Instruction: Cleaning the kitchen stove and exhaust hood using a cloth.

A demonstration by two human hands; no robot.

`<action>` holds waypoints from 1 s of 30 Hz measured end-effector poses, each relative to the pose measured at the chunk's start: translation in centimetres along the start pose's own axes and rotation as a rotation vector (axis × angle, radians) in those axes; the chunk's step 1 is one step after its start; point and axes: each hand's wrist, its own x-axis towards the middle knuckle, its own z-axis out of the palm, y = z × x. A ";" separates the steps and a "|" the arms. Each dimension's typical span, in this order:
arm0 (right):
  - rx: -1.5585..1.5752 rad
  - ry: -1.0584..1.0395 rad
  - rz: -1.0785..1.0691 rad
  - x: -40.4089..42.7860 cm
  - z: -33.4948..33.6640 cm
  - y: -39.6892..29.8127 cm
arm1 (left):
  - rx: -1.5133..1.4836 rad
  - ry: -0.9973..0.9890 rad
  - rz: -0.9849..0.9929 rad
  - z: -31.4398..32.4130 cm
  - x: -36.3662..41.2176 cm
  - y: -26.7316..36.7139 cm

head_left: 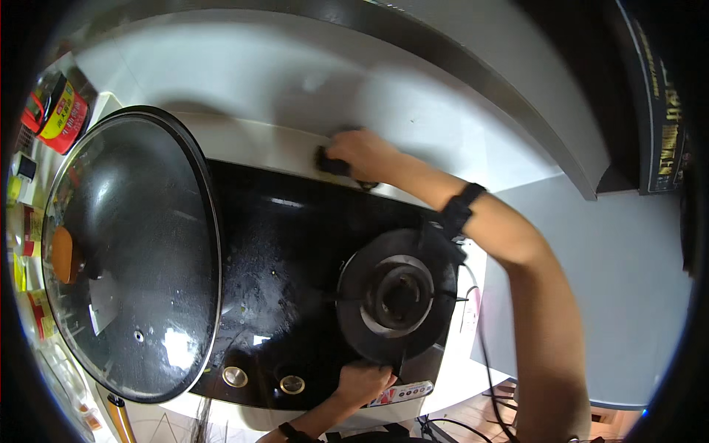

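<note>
My right hand (363,155) reaches over the back of the black glass gas hob (277,221). It grips a dark, blurred cloth or pad (334,161) against the light ledge between hob and wall. Down at the front, my left hand (365,382) is curled against the near edge of the black round pan support (360,326). Whether its fingers hold that edge or only rest there is hard to see. Inside the support sits the burner (401,296). A large domed glass lid (144,238) with an orange-brown knob (63,255) covers the hob's left side.
Two metal control knobs (235,376) line the hob's front, near a printed sticker (407,392). Jars and bottles (33,230) crowd the left edge, with a red-labelled jar (63,116) behind. A range hood (532,72) overhangs the back. A dark cable (484,349) hangs at right.
</note>
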 end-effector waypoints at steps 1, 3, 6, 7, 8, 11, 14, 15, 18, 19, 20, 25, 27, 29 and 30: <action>-0.004 0.005 -0.004 0.9 -0.3 -0.6 | 0.001 -0.010 -0.005 0.0 0.0 -0.1; 0.051 -0.081 0.075 1.7 -1.2 -1.2 | 0.010 -0.020 -0.007 0.3 0.0 -0.2; 0.146 -0.121 0.092 -5.3 -2.9 1.0 | 0.016 0.011 -0.026 0.3 -0.6 -0.6; 0.099 -0.127 0.098 -10.2 -2.6 3.5 | 0.011 0.016 -0.019 0.4 -0.5 -0.4; 0.060 -0.255 0.253 -14.4 -3.1 4.6 | 0.019 0.024 -0.032 0.4 -0.6 -0.5; -0.084 -0.475 1.050 -25.4 -2.2 5.2 | 0.011 0.030 -0.004 0.2 -0.3 -0.4; -0.187 -0.439 1.159 -25.3 -0.1 6.0 | -0.029 -0.015 0.007 0.3 -0.1 -0.4; -0.192 -0.468 1.241 -23.7 0.9 6.1 | -0.032 -0.027 0.007 0.4 -0.4 -0.6; -0.095 -0.358 1.270 -18.2 0.1 5.1 | -0.045 0.006 0.000 0.2 -0.4 -0.4; -0.073 -0.339 1.263 -16.9 -0.3 4.6 | -0.050 0.003 0.002 0.2 -0.3 -0.4; -0.052 -0.334 1.247 -15.9 -0.1 4.2 | -0.040 -0.001 -0.002 0.1 -0.3 -0.3; 0.007 -0.403 1.129 -7.3 -1.4 0.6 | -0.017 0.012 0.012 0.3 -0.5 -0.4; -0.014 -0.428 1.036 -3.9 -1.6 -0.8 | -0.014 0.007 -0.053 0.3 -0.3 0.0; 0.000 -0.390 0.989 -1.6 -1.9 -2.0 | 0.005 0.033 -0.037 0.6 -0.4 0.0; -0.016 -0.334 0.924 -0.7 -1.3 -2.3 | 0.017 0.053 -0.039 0.7 -0.5 0.0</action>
